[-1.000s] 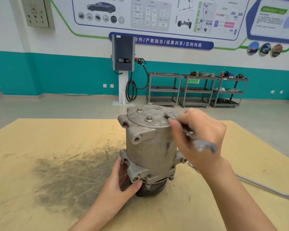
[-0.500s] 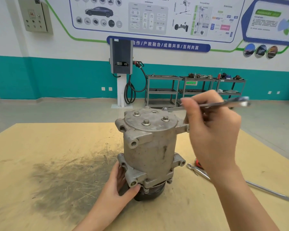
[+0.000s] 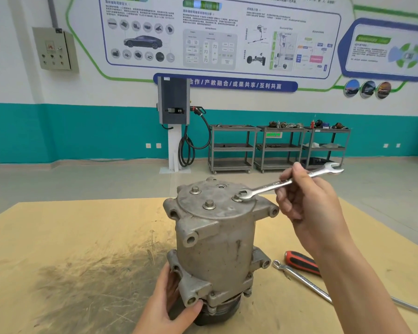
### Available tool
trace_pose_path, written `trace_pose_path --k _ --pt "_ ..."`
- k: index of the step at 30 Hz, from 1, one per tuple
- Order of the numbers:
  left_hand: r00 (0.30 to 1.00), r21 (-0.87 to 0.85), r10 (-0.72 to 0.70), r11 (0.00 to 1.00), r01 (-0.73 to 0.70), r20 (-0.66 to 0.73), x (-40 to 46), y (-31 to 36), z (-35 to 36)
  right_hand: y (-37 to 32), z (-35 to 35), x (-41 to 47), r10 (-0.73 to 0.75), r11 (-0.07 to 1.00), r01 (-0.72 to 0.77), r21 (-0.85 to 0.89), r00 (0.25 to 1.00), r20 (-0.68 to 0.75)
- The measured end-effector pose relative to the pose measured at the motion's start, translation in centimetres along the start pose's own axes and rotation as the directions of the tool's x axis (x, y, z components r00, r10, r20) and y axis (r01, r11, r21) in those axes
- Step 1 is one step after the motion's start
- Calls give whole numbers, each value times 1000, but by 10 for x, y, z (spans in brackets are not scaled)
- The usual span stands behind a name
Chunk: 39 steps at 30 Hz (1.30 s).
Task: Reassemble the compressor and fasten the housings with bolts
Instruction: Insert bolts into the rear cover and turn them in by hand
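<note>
- The compressor [image 3: 215, 244] stands upright on the tan wooden table [image 3: 70, 237], near its middle, with the round end cover facing up and the dark pulley end down on the board.
- Three hex bolts sit in the top cover: a rear-left bolt [image 3: 195, 189], a front bolt [image 3: 209, 204], and a right bolt [image 3: 238, 196].
- The right hand [image 3: 309, 203] grips the shank of an open-end wrench [image 3: 287, 183], fingers curled round it, thumb on the near side.
- The lower open end of the wrench sits on the right bolt; the handle slopes up and to the right, with the other open end free in the air past the hand.
- The left hand [image 3: 169, 307] holds the base of the compressor, fingers wrapped round the lower left side and the thumb pressing just below a mounting ear at the front.
- On the table to the right of the compressor lie a red-and-black handle [image 3: 302, 262] and, just beside it, a long combination wrench [image 3: 302, 282], its ring end nearest the compressor.
- A dark smudge [image 3: 87, 280] marks the board to the left of the compressor.
</note>
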State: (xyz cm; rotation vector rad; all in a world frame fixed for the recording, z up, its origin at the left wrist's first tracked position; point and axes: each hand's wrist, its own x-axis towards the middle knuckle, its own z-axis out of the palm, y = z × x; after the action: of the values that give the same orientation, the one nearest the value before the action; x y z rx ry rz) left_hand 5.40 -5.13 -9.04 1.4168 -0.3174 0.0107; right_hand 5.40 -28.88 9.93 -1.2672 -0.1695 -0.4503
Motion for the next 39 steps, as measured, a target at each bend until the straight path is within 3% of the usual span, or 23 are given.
trace_pose_path --k 7,13,19,23,34,39 --pt "1000 -1 9 1000 -9 -13 1 1 1 7 -4 7 105 993 -108 51 993 60" --pt "1000 32 9 999 -9 -18 -4 7 3 11 -8 12 191 981 -187 -54 978 80" --pt "1000 81 13 997 -13 -8 -10 11 5 21 4 15 333 910 -342 233 940 77" --pt "1000 85 9 996 -8 -11 -11 12 5 20 2 15 320 887 -342 310 940 120" --pt "1000 108 0 994 1 -6 -12 13 5 13 -6 15 221 930 -262 258 959 178" --pt "1000 115 4 993 -5 3 -12 14 5 16 -8 16 241 905 -312 289 936 257"
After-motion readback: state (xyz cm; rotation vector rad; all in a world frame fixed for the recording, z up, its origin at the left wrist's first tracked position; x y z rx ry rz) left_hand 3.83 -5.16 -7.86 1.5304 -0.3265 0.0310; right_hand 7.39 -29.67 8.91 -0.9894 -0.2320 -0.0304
